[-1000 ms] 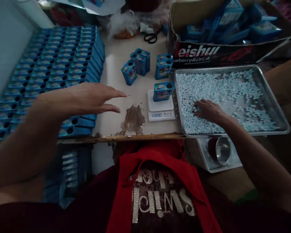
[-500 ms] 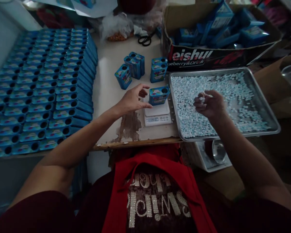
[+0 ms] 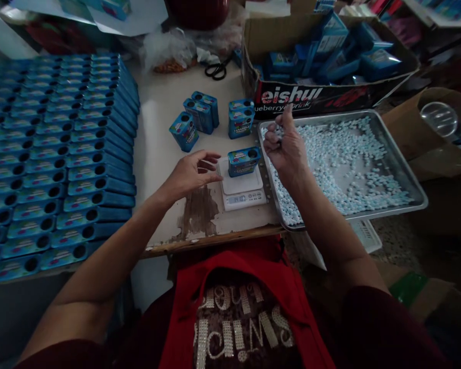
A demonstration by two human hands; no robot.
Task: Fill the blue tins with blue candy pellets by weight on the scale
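A blue candy box stands upright on a small white scale with a lit display. Just left of that box, my left hand holds nothing, its fingers and thumb apart. Over the left part of a metal tray of small pale blue and white candies is my right hand, its fingers curled in; what they hold is too small to make out. Behind the scale stand more blue boxes, one group at the left and a pair at the right.
Rows of blue boxes fill the left side. At the back are a carton of blue packs, black scissors and a plastic bag. A brown paper bag with a clear round container stands at the right.
My right hand has moved left across the tray, toward the scale. My left hand remains beside the box on the scale. The whole view has shifted a little.
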